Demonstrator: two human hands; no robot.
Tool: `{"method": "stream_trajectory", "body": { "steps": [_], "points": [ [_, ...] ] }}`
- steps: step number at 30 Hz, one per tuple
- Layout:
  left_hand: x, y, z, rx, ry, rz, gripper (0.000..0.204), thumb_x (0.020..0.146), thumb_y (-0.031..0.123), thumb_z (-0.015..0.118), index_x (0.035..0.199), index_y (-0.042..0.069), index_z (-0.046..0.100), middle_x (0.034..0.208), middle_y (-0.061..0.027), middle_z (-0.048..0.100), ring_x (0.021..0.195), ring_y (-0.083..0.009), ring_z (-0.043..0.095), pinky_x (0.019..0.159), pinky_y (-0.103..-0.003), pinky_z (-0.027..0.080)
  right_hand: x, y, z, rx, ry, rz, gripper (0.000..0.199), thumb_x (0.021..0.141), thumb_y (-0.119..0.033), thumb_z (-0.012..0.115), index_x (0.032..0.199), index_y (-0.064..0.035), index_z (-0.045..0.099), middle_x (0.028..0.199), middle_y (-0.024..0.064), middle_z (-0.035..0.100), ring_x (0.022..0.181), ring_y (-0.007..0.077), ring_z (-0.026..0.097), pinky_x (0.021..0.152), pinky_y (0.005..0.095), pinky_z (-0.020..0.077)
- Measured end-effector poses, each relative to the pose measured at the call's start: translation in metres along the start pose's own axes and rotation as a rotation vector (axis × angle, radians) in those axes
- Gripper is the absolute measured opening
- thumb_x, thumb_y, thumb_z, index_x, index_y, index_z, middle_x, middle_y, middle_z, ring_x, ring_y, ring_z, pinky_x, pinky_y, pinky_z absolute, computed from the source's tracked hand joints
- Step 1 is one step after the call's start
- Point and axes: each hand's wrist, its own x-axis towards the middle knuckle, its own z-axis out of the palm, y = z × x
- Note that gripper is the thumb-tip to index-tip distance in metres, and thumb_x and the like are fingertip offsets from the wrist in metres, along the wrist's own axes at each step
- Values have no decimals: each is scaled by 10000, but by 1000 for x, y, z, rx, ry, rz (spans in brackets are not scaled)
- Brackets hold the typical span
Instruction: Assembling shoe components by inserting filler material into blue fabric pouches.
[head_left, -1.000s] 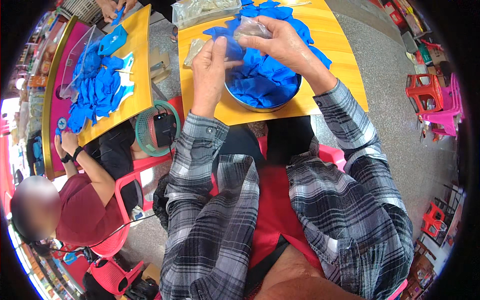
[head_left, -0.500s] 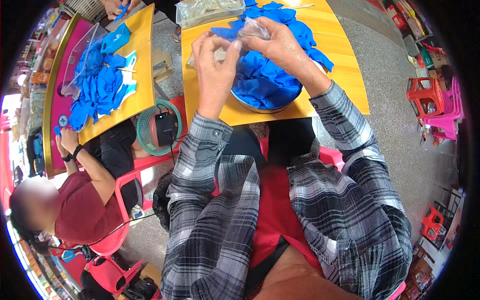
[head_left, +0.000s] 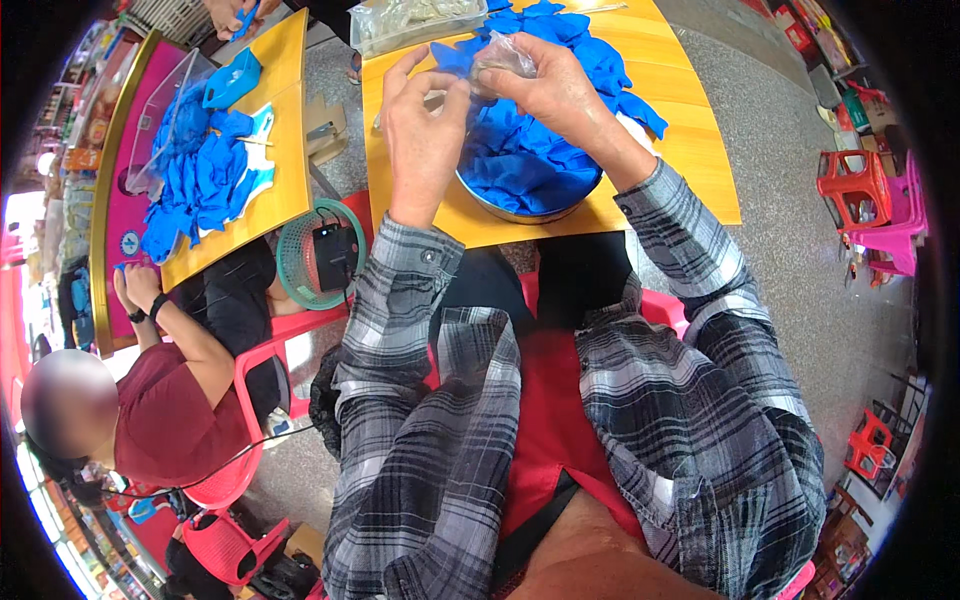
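Above a round container [head_left: 530,218] heaped with blue cloth pieces [head_left: 530,165], both my hands are raised over the yellow table. My right hand [head_left: 555,90] grips a small clear plastic bag [head_left: 505,55], its contents too blurred to name. Close on its left, my left hand [head_left: 420,130] has thumb and forefinger curled together at the bag's thin film; the exact pinch point is partly hidden. More blue cloth spreads across the table behind my hands.
A clear plastic box [head_left: 420,22] of pale packets stands at the far table edge. To the left, another yellow table [head_left: 285,130] bears blue cloth and a blue basket [head_left: 232,80]. A person in a maroon shirt [head_left: 180,420] sits there. A green basket [head_left: 305,265] hangs between.
My left hand has shifted slightly left and up, its fingers closing more. The bag stays in my right hand. At left, the seated person's hands have moved a little.
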Motion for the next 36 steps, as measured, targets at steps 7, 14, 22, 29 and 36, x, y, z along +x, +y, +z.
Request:
{"method": "stream_trajectory", "body": {
  "steps": [7, 14, 22, 29, 36],
  "points": [
    [3, -7, 6, -610, 1, -252, 143, 884, 104, 649, 925, -30, 625, 1151, -87, 555, 947, -149, 608, 838, -291, 540, -5, -8, 7, -359, 183, -568, 309, 783, -119, 687, 1069, -21, 622, 916, 147, 549, 838, 332, 597, 694, 379, 509],
    [-1, -6, 4, -444, -73, -243, 144, 906, 113, 597, 914, -30, 583, 974, -63, 579, 888, -140, 594, 797, -281, 505, -15, -10, 0, -393, 20, -435, 306, 799, -97, 668, 1102, -64, 640, 1018, 143, 540, 848, 340, 595, 710, 397, 509],
    [-3, -5, 3, -521, -162, -321, 181, 951, 143, 570, 1023, -20, 540, 1031, -62, 579, 895, -114, 585, 823, -266, 510, -18, -25, 0, -429, -38, -379, 275, 854, -132, 630, 1101, -12, 625, 974, 162, 593, 868, 313, 610, 734, 389, 504],
    [-7, -6, -3, -626, -172, -432, 199, 958, 165, 563, 1061, -3, 530, 1018, -65, 581, 885, -110, 586, 802, -268, 517, -20, -21, 1, 12, -29, -218, 261, 860, -188, 661, 1035, 4, 641, 952, 145, 613, 867, 297, 621, 729, 351, 505],
    [-13, -7, -2, -522, -140, -314, 118, 954, 125, 542, 979, 10, 533, 969, -28, 545, 818, -83, 528, 727, -231, 450, -16, -14, -1, -455, -60, -553, 122, 858, -98, 653, 963, -36, 653, 893, 116, 587, 840, 289, 617, 718, 344, 514]
  ]
}}
